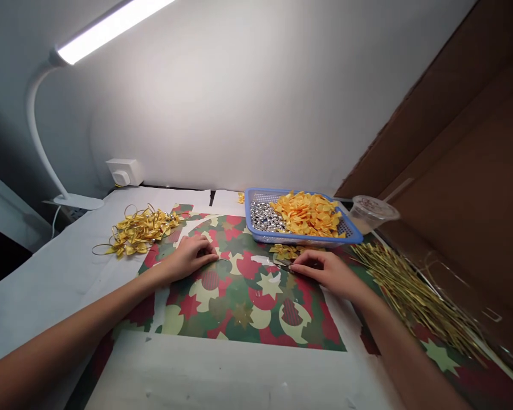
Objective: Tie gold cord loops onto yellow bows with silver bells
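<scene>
My left hand [192, 257] rests over the patterned paper, thumb and forefinger pinched together. From its fingertips a thin cord [224, 260] sticks out to the right, hard to follow against the print. My right hand [322, 270], also pinched, is just in front of the blue basket and grips a thin dark strand, seemingly a cord [280, 263]; whether both strands are one piece I cannot tell. A few gold ribbon bows [284, 251] lie between my right hand and the basket.
The blue basket [260, 236] holds silver bells [265, 217] and yellow ribbon bows [308, 213]. Gold bows with cord loops [143, 228] are heaped at left. A bundle of gold cords [414, 290] lies at right, by a clear tub [374, 212] and cardboard [461, 142]. A lamp [36, 125] stands back left.
</scene>
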